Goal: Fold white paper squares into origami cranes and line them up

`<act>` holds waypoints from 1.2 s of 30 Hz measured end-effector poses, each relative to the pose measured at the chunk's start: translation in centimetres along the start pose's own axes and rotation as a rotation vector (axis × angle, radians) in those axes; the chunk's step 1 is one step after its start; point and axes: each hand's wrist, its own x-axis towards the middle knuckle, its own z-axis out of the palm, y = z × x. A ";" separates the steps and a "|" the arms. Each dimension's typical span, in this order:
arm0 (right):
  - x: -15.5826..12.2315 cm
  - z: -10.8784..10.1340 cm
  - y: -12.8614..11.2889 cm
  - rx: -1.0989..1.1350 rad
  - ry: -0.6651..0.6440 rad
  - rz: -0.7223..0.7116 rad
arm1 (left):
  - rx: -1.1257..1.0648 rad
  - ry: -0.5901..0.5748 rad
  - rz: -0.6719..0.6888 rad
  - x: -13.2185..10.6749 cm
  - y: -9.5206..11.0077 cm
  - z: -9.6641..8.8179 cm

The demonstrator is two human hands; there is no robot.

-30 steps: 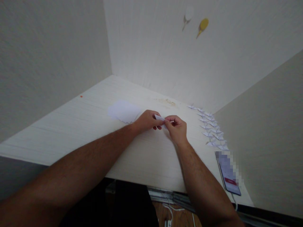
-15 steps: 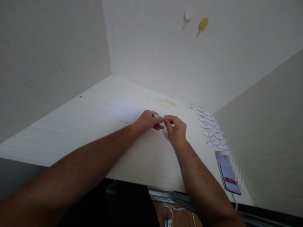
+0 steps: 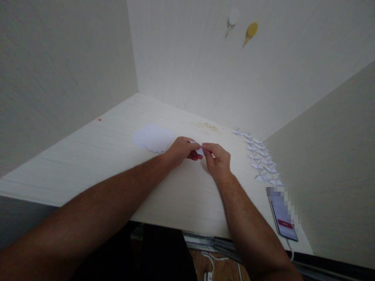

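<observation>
**Both grips pinching one small paper**

The pale bench [image 3: 96, 156] is carrying a stack of white sheets [image 3: 152, 137]. A phone [image 3: 283, 220] is lying well to the right of that stack and nearer to me. A row of folded paper pieces [image 3: 260, 160] is sitting well to the stack's right. My left hand [image 3: 181, 150] is hovering just right of the stack, with my right hand [image 3: 218, 162] a little further right. Both grips are clamping a small folded paper [image 3: 200, 150] between their fingertips, just right of the stack.
</observation>
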 end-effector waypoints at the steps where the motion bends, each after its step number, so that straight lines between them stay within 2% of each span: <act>1: 0.0 0.0 0.0 -0.004 -0.002 -0.011 | -0.006 -0.002 -0.002 0.0 0.0 0.0; 12: 0.2 -0.2 0.6 0.008 -0.040 -0.069 | -0.063 -0.017 -0.020 0.0 -0.1 -0.1; 16: 0.1 -0.2 0.8 0.020 -0.068 -0.036 | -0.044 -0.031 -0.008 0.2 -0.3 -0.2; 19: 0.0 0.0 0.6 0.076 -0.056 0.058 | -0.012 -0.019 0.014 0.3 -0.5 -0.3; 21: -0.1 0.3 0.4 0.145 -0.030 0.170 | 0.044 -0.010 0.042 0.4 -0.5 -0.4; 26: 0.1 1.0 0.1 0.372 0.095 0.595 | 0.242 0.016 0.160 0.3 -0.2 -0.4; 29: 0.4 1.1 0.0 0.511 0.064 0.765 | 0.284 0.002 0.244 0.2 -0.1 -0.5; 32: 0.6 1.0 -0.3 0.514 0.011 0.825 | 0.301 -0.006 0.286 0.3 -0.3 -0.7; 36: 0.6 0.9 -0.7 0.490 -0.001 0.795 | 0.328 0.007 0.295 0.5 -0.6 -0.8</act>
